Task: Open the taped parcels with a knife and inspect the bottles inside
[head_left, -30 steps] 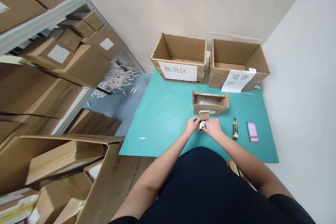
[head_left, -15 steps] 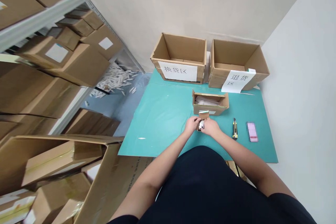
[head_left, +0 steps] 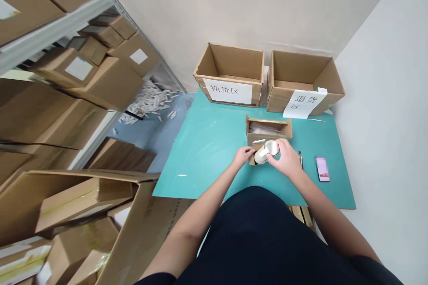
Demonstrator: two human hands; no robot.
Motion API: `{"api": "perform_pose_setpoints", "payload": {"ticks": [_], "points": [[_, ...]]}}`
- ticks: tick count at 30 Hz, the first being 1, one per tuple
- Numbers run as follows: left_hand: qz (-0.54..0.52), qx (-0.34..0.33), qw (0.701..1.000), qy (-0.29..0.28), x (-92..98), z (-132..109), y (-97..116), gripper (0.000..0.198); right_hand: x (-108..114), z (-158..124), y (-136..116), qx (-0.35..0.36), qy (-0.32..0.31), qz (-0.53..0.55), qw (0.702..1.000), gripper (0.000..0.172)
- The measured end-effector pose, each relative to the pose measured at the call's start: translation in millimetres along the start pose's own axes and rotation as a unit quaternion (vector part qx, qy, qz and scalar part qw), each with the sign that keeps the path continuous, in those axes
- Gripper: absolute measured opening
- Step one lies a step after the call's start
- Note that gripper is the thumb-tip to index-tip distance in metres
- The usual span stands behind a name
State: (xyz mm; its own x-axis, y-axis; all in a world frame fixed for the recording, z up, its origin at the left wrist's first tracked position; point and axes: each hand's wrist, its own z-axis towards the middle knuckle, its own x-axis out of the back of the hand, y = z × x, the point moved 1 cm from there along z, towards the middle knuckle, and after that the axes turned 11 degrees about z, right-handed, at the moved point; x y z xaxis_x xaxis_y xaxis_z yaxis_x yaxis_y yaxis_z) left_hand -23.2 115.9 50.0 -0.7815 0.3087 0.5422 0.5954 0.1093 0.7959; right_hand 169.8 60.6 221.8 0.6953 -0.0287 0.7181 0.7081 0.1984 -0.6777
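Note:
My right hand (head_left: 286,158) grips the silvery end of a white cylindrical cup (head_left: 261,156), which tilts partly out of a small open cardboard box (head_left: 252,159). The cup's lower end is hidden in that box. With fingers pinched on the left edge of the small box, my left hand (head_left: 244,156) steadies it on the table. Just behind them stands a longer open carton (head_left: 267,138) with clear plastic wrapping (head_left: 264,129) inside.
Two large open cartons with handwritten paper signs, the left one (head_left: 230,91) and right one (head_left: 304,102), stand at the table's back. A utility knife (head_left: 300,159), partly behind my right hand, and a phone (head_left: 323,169) lie rightward. Boxes fill the shelf (head_left: 113,82) at left.
My right hand has moved up and right, drawing the cup partway out of the small box. My left hand stays on the box. The right hand now partly covers the knife.

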Motion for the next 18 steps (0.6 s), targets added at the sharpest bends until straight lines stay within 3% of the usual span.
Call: {"api": "perform_pose_setpoints", "payload": {"ticks": [5,8,13,18], "points": [[0.020,0.000,1.000,0.021,2.0,1,2,0.020,25,3,-5,-0.040,0.071,0.166,0.983,0.039],[0.038,-0.012,0.999,0.032,6.4,-3,3,0.031,30,6,-3,-0.061,0.087,0.253,0.962,0.041],[0.048,-0.075,0.996,0.009,18.0,-21,0,0.059,33,12,-4,-0.084,0.098,0.278,0.952,0.036],[0.045,-0.111,0.992,0.045,35.2,-41,3,0.062,35,17,-7,-0.092,0.094,0.291,0.948,0.034]]}}
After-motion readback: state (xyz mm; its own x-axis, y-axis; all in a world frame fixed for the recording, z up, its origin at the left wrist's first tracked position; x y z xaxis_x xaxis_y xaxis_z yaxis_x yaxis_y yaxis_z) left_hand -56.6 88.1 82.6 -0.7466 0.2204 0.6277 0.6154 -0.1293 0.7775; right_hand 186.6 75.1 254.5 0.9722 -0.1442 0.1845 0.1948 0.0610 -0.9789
